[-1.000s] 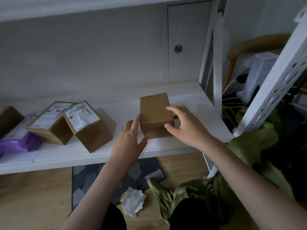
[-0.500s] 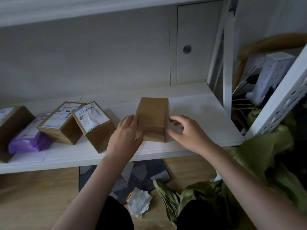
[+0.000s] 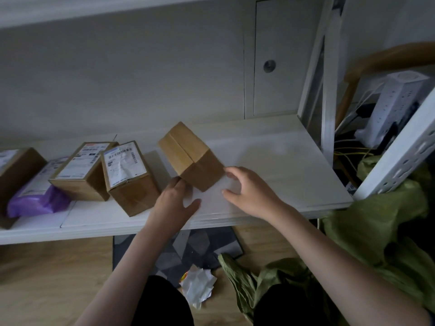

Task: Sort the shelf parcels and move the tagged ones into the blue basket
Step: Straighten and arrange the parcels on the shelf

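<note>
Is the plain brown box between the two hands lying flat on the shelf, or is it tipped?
Tipped. The plain brown box leans on one lower corner above the shelf, its seamed face slanting up.

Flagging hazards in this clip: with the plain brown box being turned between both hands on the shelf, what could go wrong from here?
1. The plain box looks tipped on an edge, touched only by fingertips of the left hand and right hand; it could topple.
2. It sits close to the labelled box, which overhangs the shelf front; a knock might push that off.
3. No blue basket is in view.
</note>
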